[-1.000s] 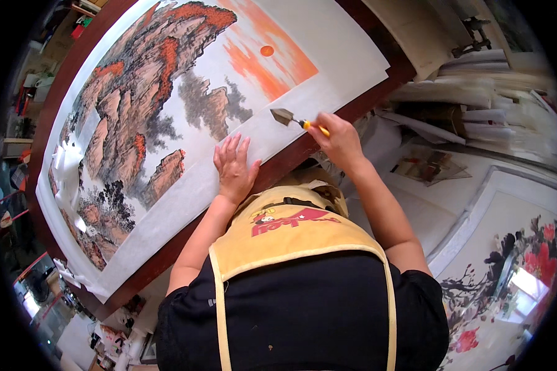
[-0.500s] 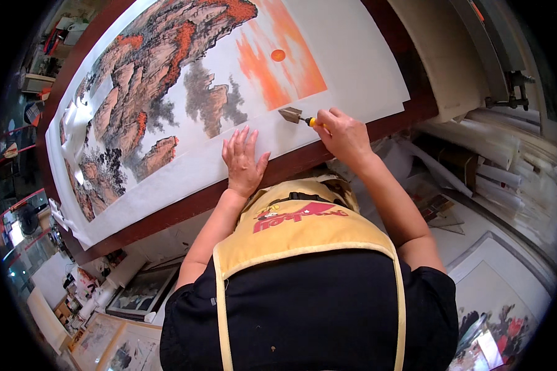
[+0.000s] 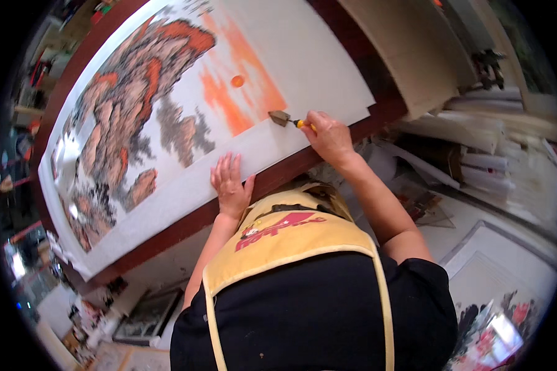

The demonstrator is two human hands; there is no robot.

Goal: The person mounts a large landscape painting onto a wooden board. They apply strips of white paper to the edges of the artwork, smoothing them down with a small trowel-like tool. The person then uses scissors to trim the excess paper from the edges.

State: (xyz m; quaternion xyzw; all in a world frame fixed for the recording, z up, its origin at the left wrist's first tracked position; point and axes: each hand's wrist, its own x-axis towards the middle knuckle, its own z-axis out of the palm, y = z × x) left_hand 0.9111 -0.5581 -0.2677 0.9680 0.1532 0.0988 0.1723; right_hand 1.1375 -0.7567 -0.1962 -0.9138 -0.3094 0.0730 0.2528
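A large landscape painting [image 3: 148, 80], with rocky cliffs and an orange sun among orange streaks, lies on white paper [image 3: 315, 68] over a dark red table [image 3: 377, 71]. My right hand [image 3: 329, 137] grips the yellow handle of a small trowel [image 3: 279, 118]. Its pointed metal blade rests at the pale lower border, just below the orange streaks near their right corner. My left hand [image 3: 231, 188] lies flat on the white border at the near edge, fingers stretched out and holding nothing. Whether the blade presses on the paper, I cannot tell.
Paper rolls [image 3: 485, 162] are stacked to the right of the table. A flower picture [image 3: 495, 328] lies at the lower right, with a shiny sheet over part of it. At lower left stands a dark framed picture [image 3: 145, 318]. The painting's left end looks wrinkled and glossy.
The whole view has shifted, so the painting sits further left. Against the paper, the trowel has slid right along the lower edge of the orange streaks. My left hand stays flat.
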